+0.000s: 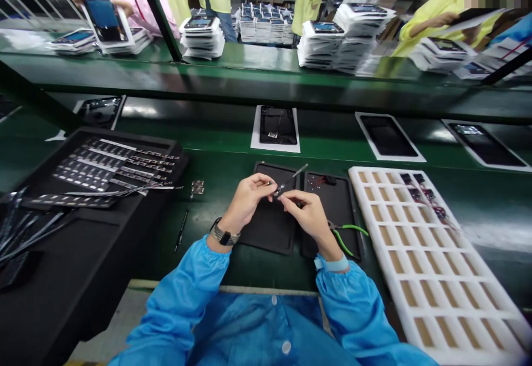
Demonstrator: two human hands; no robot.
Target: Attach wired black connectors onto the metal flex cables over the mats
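Both hands meet over the left black tray [266, 227]. My left hand [249, 199] is closed, its thumb and fingertip pinching a thin flex cable [300, 171] whose free end points up and right. My right hand [308, 213] pinches at the lower end of that cable; fingers hide exactly what it grips there. Green-handled pliers [351, 227] lie just right of my right wrist, on the right black tray [332, 199]. To the left of my left hand are a small circuit board [198, 187] and a dark pen-like tool [181, 232].
A black foam tray [133, 227] with flex cables [95, 166] stands left. A white compartment tray [394, 266] at right holds small wired black parts [419, 188]. Behind, tablet-like panels [388, 136] lie on the green bench [224, 127]. Beyond are stacked panels [320, 47] and several people.
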